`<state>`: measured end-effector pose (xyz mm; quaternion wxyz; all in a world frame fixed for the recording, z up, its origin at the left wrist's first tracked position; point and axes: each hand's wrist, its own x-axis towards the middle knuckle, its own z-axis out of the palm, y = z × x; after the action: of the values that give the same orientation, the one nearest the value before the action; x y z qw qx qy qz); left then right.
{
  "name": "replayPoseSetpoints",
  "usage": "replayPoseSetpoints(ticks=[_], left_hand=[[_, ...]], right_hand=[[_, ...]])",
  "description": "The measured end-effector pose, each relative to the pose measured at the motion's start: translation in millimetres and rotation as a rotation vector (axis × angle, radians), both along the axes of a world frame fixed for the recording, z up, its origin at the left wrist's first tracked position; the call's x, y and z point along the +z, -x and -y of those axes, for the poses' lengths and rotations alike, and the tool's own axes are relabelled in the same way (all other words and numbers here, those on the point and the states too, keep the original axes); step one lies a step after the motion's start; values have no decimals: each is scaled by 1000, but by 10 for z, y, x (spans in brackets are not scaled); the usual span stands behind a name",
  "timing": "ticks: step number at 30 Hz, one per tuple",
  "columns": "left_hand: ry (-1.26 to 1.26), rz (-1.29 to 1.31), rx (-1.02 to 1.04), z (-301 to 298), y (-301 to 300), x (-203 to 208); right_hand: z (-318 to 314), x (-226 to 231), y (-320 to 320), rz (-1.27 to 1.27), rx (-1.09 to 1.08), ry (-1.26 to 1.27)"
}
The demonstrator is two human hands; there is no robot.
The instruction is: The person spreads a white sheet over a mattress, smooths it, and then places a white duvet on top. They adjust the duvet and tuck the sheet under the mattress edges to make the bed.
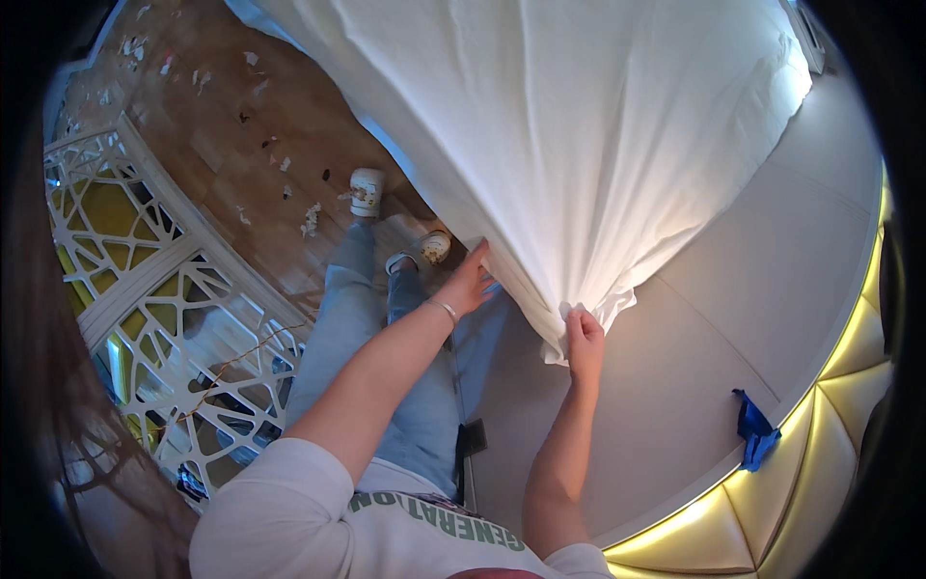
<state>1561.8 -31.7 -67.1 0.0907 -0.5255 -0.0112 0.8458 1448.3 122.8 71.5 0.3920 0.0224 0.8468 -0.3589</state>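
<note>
A large white sheet (569,116) spreads away from me over a pale flat surface, its folds fanning out from a bunched near corner. My right hand (585,338) is closed around that gathered corner, with loose cloth puffing out beside the knuckles. To the left, my left hand (467,282) grips the sheet's left edge, thumb upward; its other fingers are partly hidden by the cloth. The pull of the right hand draws long creases toward it.
Beneath the sheet lies a pale grey surface (704,289) with seams, bordered by a lit, padded yellow panel (772,482). A crumpled blue piece (757,432) rests by that border. White latticework (207,318) stands at left. Scraps litter the wooden floor (212,125).
</note>
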Motion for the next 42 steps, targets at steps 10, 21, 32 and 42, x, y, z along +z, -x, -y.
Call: replayPoseSetpoints(ticks=[10,21,32,42], left_hand=[[-236,-430,141,181,275,806],[-23,-218,-153,312,-25,710],[50,-382,-62,449,60,995],[-247,-323,-222,187,-530,1187]], right_hand=[[-647,-1098,-788,-265,-585,-135],[-267,-1230,-485,414,-1408,830],[291,-807,-791,688,-1629,1234],[556,-718,-750,517,-1272,1360]])
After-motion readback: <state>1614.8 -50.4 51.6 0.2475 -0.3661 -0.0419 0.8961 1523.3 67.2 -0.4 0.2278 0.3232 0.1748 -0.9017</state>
